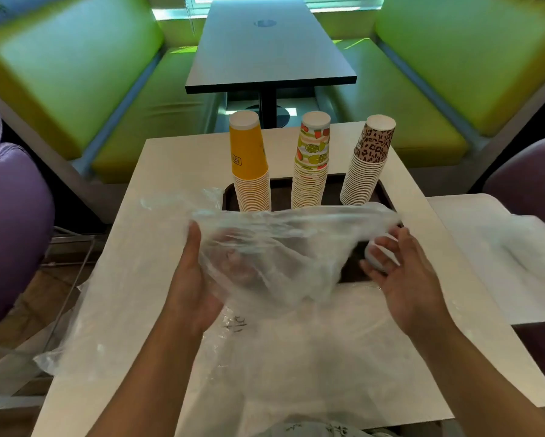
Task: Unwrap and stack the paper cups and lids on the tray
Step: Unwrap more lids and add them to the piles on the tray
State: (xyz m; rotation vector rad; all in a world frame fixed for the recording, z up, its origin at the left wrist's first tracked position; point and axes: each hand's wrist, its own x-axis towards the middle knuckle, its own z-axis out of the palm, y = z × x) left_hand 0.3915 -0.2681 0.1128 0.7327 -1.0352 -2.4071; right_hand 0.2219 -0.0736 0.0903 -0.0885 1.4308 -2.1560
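Between both hands, crinkled clear plastic wrap (274, 247)

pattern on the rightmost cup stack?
Leopard print, brown and black on a pinkish ground, on the rightmost cup stack; the head view shows it.

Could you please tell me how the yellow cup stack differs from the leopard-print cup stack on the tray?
The yellow stack is plain yellow with a small label; the leopard stack has a brown spotted print. The yellow stack stands at the left of the tray, the leopard stack at the right. The yellow top cup looks taller than the leopard one. Both are unwrapped, upside down, bases up, with white rims showing.
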